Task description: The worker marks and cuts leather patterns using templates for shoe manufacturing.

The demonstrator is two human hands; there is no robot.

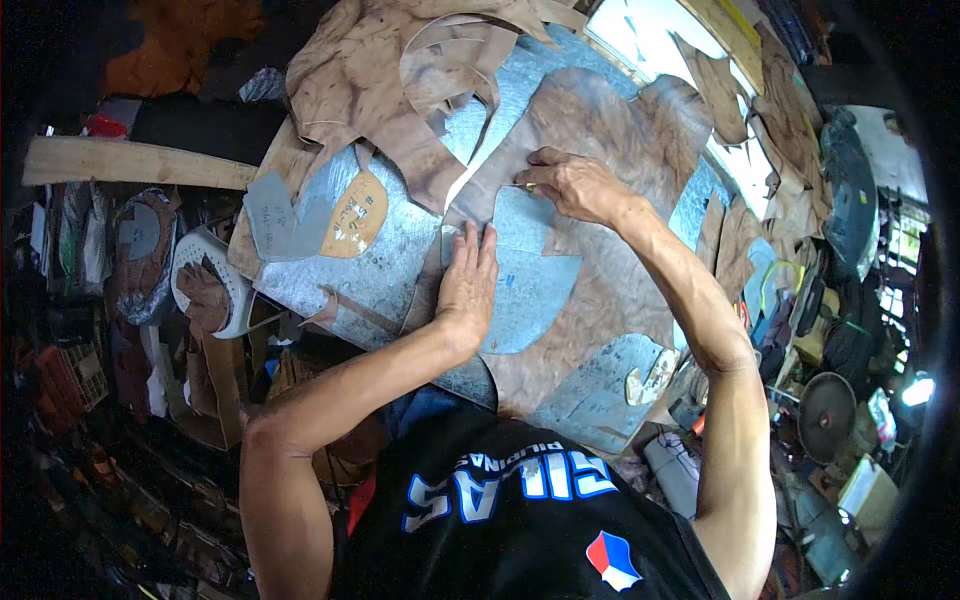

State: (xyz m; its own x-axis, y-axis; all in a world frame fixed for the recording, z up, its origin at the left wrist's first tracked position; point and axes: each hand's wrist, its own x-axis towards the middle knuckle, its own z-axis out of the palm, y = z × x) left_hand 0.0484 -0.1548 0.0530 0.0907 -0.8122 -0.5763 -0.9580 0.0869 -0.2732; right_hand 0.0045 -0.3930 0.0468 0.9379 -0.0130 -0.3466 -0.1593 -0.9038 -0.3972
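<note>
My left hand [468, 282] lies flat with fingers stretched out on the left edge of a blue-grey pattern piece [535, 300]. Under that piece spreads a large brown leather hide [590, 120], mottled and wrinkled toward its far side. At the pattern's upper edge, my right hand [578, 188] is closed in a pinch around a small thin tool [529, 186]. Its tip touches or nearly touches the leather; the fingers hide most of the tool, so its kind is unclear. A narrow split in the leather shows beyond my left fingertips.
Cut leather scraps [370, 80] overhang the metal-topped table [330, 290] at the far left. A tan pattern piece [355, 215] and a grey one [280, 220] lie at left. Another grey pattern [590, 390] rests near my body. A white stool [235, 290] stands left, with clutter all around.
</note>
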